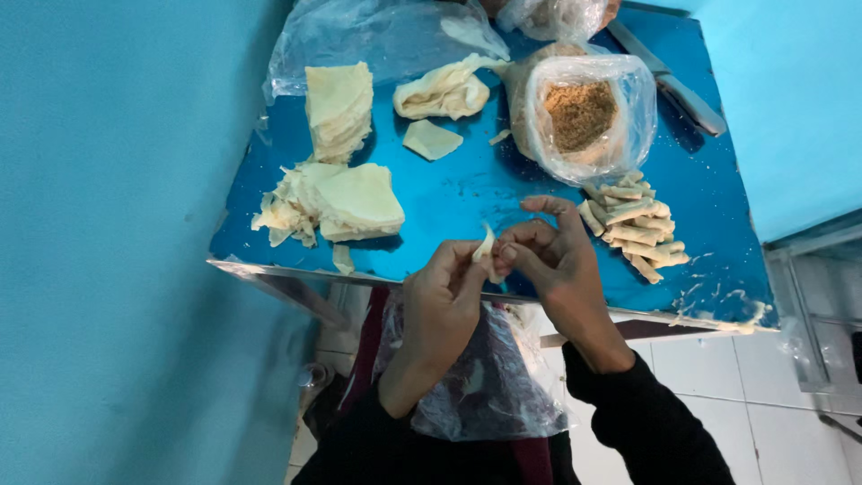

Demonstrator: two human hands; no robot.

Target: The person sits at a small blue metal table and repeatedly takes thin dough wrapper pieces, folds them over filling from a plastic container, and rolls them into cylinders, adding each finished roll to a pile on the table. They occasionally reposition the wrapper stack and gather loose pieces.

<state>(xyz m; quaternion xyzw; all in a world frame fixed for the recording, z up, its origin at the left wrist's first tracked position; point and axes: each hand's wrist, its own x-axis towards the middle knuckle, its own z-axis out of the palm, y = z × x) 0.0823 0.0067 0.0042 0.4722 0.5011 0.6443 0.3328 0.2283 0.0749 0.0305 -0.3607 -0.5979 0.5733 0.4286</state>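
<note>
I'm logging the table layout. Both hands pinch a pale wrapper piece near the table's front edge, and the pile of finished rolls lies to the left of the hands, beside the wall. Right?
Not quite. The pile of finished rolls lies to the right of the hands, below the bag of filling. The head view shows it. The left hand and right hand do pinch the wrapper piece.

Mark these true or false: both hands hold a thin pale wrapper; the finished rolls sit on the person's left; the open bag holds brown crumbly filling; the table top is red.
1. Both hands, left hand and right hand, pinch one small dough wrapper. True.
2. The pile of finished rolls lies on the person's left. False: it lies on the right, below the bag.
3. The open plastic bag holds brown crumbly filling. True.
4. The table top is red. False: it is blue.
</note>
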